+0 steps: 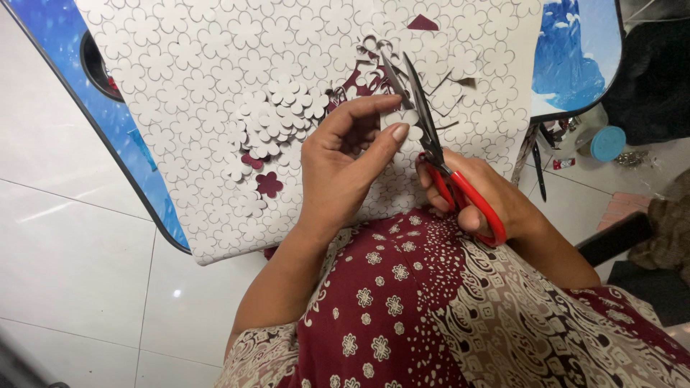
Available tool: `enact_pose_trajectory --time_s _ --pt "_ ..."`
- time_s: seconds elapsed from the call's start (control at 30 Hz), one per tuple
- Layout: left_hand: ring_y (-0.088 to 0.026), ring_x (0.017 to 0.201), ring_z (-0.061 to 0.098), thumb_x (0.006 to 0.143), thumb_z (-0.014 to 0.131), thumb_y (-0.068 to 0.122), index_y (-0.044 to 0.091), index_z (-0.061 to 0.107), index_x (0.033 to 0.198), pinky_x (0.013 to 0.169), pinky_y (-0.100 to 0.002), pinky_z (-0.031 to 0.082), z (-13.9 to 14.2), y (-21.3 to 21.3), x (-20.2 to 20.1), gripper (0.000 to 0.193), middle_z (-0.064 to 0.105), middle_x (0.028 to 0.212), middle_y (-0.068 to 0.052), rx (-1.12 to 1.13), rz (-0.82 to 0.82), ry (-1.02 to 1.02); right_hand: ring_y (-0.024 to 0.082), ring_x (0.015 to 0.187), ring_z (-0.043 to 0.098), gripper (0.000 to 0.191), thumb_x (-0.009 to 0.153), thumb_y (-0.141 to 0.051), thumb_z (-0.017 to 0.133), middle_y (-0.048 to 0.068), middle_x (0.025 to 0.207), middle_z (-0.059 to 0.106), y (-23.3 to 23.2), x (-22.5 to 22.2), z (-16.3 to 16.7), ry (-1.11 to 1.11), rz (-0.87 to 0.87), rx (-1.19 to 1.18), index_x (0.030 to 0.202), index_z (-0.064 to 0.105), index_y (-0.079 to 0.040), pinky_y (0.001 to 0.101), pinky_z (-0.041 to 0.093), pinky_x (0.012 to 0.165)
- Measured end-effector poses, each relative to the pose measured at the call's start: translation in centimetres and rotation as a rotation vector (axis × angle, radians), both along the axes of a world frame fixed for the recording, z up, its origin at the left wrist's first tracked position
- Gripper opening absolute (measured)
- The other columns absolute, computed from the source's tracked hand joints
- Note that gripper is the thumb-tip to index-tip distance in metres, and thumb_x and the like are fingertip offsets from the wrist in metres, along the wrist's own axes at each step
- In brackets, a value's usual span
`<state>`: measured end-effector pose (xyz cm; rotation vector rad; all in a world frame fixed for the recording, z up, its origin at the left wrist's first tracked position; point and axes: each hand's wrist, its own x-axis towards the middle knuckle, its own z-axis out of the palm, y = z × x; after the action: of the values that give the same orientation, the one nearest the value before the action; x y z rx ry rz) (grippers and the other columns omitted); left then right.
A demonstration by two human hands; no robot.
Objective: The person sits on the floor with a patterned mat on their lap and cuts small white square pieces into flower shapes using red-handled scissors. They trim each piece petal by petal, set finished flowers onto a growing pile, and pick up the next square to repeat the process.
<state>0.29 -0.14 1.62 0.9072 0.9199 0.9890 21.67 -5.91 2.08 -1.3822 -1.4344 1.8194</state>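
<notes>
White floor tiles surround the table (154, 183). Left hand (343, 164) pinches a flower (399, 119) on the sheet (194, 86); right hand (480, 192) grips open scissors (431, 136). Cutting is underway; closing the blades likely follows.

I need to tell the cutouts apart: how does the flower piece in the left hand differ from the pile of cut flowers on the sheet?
The flower piece is single, pinched in the left hand between the scissors' open blades; the pile is many pieces, loose and overlapping on the sheet. Both are white and flower-shaped.
</notes>
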Motion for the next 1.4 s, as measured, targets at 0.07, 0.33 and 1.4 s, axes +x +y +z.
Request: enact_pose_trajectory --time_s 0.07,0.33,1.4 --pt "-0.005 0.095 0.067 0.098 0.076 0.005 0.001 0.069 0.127 0.082 -0.020 0.056 0.0 0.0 -0.2 0.031 0.074 0.108 -0.003 -0.009 -0.004 -0.013 0.007 0.056 0.048 0.109 0.057 -0.106 0.048 -0.003 0.064 0.048 -0.1 0.0 0.1 0.004 -0.001 -0.011 0.101 0.053 -0.006 0.0248 0.039 0.052" --pt "-0.006 0.096 0.067 0.100 0.076 0.005 0.001 0.070 0.127 0.084 -0.021 0.057 -0.1 0.5 -1.0 0.028 0.072 0.107 -0.003 0.028 0.033 -0.011 0.005 0.052 0.042 0.103 0.057 -0.103 0.051 -0.006 0.060 0.045 -0.1 0.3 0.4 0.004 0.009 -0.021 0.095 0.054 -0.007 0.0237 0.032 0.047" --pt "-0.007 0.090 0.067 0.096 0.074 -0.003 -0.005 0.054 0.140 0.078 -0.019 0.056 -0.9 -0.6 1.3 0.048 0.072 0.107 -0.010 -0.048 0.064 -0.166 0.010 0.063 0.053 0.121 0.060 -0.108 0.033 -0.002 0.075 0.054 0.6 -0.6 0.2 -0.161 0.081 0.133 0.118 0.053 -0.004 0.0285 0.044 0.057"
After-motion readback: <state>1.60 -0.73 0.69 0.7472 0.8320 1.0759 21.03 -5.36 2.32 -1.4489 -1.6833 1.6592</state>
